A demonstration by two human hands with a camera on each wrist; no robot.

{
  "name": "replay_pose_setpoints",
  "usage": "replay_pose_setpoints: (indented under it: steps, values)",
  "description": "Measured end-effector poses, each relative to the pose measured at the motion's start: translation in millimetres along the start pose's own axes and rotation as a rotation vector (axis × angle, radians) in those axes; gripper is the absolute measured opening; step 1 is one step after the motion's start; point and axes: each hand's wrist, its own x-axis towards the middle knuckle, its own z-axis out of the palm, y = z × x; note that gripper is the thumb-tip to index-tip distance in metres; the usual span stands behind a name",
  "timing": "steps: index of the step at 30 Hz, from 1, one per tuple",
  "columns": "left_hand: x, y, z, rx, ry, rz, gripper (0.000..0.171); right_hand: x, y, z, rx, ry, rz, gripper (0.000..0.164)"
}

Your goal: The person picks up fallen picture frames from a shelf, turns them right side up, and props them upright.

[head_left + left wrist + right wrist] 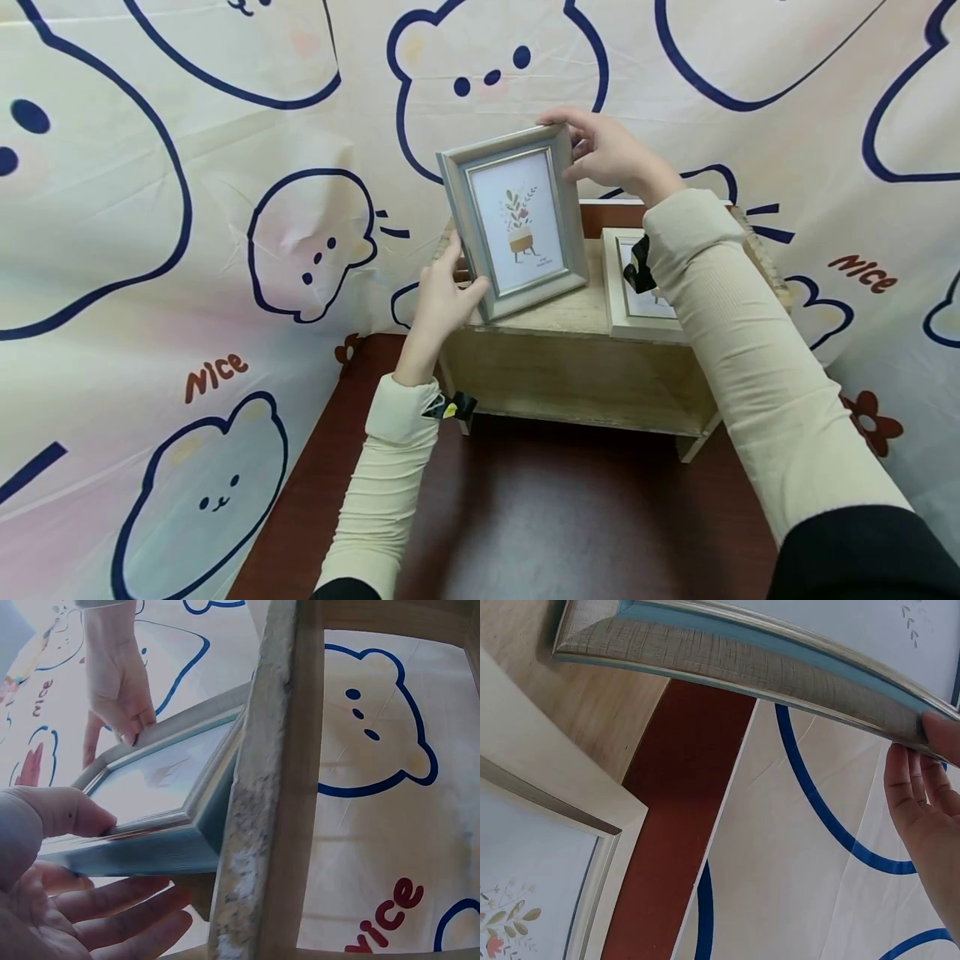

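Note:
A grey-blue picture frame (517, 279) with a potted-plant print leans upright, tilted, above the left part of a light wooden stand (577, 371). My left hand (444, 302) grips its lower left side; in the left wrist view the thumb (79, 814) lies on the front and the fingers are spread below the frame (150, 851). At the upper right corner my right hand (615, 157) pinches the edge, thumb in front and fingers behind, as the right wrist view also shows (930, 802). Whether the bottom corner touches the stand, I cannot tell.
A second, cream picture frame (615, 292) lies flat on the stand's right side, partly hidden by my right sleeve. Behind it runs a red-brown strip (682, 765). Cloth with bear drawings (487, 42) hangs around, and a dark red-brown surface (555, 508) extends below.

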Motion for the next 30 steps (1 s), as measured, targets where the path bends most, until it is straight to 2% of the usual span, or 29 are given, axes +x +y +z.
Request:
replay_pose_setpoints:
  steps: [5,11,15,19,25,30]
  values:
    - [6.2,1.0,-7.1,0.079,-0.032,0.020,0.072,-2,3,-1,0.020,-0.004,-0.006,0.071]
    - [13.6,-0.1,-17.7,0.130,-0.121,0.051,0.075,-5,6,-3,0.052,-0.007,-0.015,0.072]
    - [19.8,-0.3,-24.9,0.157,-0.187,0.035,0.074,-9,7,-3,0.068,-0.007,-0.023,0.073]
    - [26.7,-0.8,-29.7,0.165,-0.236,-0.010,0.069,-12,7,-1,0.099,-0.004,-0.029,0.074]
    - [30.5,1.0,-31.4,0.149,-0.223,-0.077,0.061,-20,5,2,0.119,0.004,-0.019,0.073]
    - [26.5,0.1,-27.6,0.171,-0.120,-0.044,0.055,-25,3,6,0.109,0.023,-0.015,0.071]
